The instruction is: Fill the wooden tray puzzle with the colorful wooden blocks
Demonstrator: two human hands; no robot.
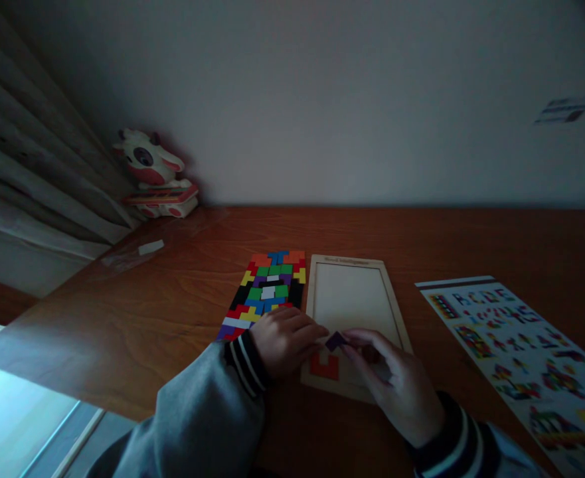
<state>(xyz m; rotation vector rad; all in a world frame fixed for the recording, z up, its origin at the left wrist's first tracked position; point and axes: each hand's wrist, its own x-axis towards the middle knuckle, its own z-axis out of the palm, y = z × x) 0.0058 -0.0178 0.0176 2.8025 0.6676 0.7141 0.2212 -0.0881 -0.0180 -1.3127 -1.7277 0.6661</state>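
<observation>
Over the lower part of a light wooden puzzle tray (pixel 352 292), my right hand (pixel 396 375) pinches a small dark purple puzzle piece (pixel 335 341) between thumb and forefinger. My left hand (pixel 288 338) comes in from the other side, its fingers bent together and their tips at the piece's left edge. A red puzzle piece (pixel 325 366) lies in the tray's lower left corner, just below the fingers. To the left, many coloured puzzle pieces (pixel 267 292) are laid flat in a tight block, with its near right end hidden by my left hand.
A printed pattern sheet (pixel 516 358) lies on the wooden table (pixel 182 292) at the right. At the back left stands a cow figurine (pixel 155 174) beside the curtain (pixel 38 133). A white scrap (pixel 151 247) lies before it. The wall (pixel 352 106) borders the table's far edge.
</observation>
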